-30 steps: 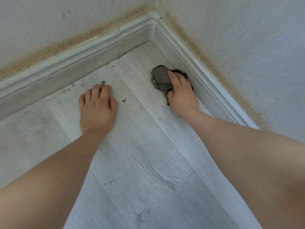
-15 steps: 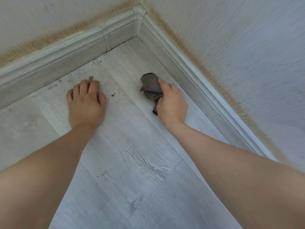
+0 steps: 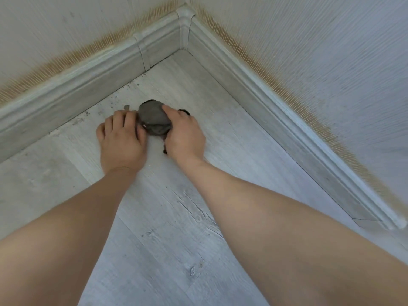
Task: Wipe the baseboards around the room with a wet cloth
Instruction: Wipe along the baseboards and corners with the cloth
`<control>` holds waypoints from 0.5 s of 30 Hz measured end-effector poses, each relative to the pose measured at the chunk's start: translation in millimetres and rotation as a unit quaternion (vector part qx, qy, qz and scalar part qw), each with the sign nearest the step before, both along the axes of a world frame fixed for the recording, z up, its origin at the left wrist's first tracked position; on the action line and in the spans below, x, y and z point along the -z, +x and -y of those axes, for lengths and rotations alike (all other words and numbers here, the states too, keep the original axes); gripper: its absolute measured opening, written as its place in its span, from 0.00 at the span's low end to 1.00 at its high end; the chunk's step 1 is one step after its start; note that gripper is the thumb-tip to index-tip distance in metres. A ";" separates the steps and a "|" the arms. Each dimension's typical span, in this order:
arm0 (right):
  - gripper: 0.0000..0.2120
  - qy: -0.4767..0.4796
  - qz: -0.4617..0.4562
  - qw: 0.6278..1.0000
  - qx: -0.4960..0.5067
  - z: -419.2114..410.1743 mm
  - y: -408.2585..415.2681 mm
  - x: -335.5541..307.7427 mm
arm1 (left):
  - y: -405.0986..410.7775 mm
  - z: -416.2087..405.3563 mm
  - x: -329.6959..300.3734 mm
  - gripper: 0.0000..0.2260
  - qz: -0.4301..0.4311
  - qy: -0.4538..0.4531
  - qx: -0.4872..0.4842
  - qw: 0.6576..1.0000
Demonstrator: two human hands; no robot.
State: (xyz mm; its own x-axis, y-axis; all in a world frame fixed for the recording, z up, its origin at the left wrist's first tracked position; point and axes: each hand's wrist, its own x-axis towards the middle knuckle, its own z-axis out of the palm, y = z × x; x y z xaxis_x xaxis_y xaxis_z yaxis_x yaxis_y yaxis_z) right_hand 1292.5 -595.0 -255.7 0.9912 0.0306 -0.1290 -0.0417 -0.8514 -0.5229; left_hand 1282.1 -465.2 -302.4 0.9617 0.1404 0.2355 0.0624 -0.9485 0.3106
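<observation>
Two bare hands down on the floor (image 3: pixel 154 228), one cloth between them, and two runs of baseboard meeting in the corner at twelve o'clock. The right hand (image 3: pixel 184 135) has the cloth (image 3: pixel 153 118), a dark grey wad, bunched up under curled fingers, with the thumb lying over its top. The cloth sits on the pale wood-look floor, well apart from both boards, roughly level with the middle of the left run. A dark scrap of it pokes out from under the heel of that hand at about six o'clock, and another bit shows past the knuckles at two o'clock.

The left hand (image 3: pixel 122 140) lies palm down on the floor, fingers fairly straight and close together, holding nothing; its thumb side is touching the cloth's left edge.

Left baseboard (image 3: pixel 72 91) runs off toward nine o'clock and is cut by the frame edge; one joint piece breaks it near the corner. Right baseboard (image 3: pixel 276 111) heads down to four o'clock and blurs badly near its end. One corner cap (image 3: pixel 185 25) joins them.

Dark specks of grit (image 3: pixel 114 100) lie scattered along the left board's foot, too small to count. One small grey fleck (image 3: pixel 126 107) sits just beyond the left fingertips; what it is, hard to make out. How much cloth lies under the right palm is hidden.
</observation>
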 end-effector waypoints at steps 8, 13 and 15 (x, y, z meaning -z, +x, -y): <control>0.28 -0.069 0.039 0.991 0.106 87.5 13.9 -11.5 | -0.6 -0.7 -1.5 0.13 -0.018 -0.011 0.004 1.000; 0.32 -0.092 -0.026 0.984 0.148 99.5 -6.7 11.7 | -0.5 -1.3 0.6 0.13 -0.017 -0.013 0.006 1.000; 0.33 -0.085 -0.024 0.987 0.136 68.9 -14.9 15.3 | -0.7 -4.8 0.1 0.13 -0.019 -0.028 0.009 0.999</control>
State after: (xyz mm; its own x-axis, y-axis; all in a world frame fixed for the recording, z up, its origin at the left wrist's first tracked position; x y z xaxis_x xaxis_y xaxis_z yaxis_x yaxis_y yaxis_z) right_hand 1277.6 -663.9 -271.1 0.9521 -0.2623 -0.1570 -0.3027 -0.8805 -0.3649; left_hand 1281.4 -460.5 -302.4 0.9722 0.1350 0.1915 0.0582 -0.9309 0.3606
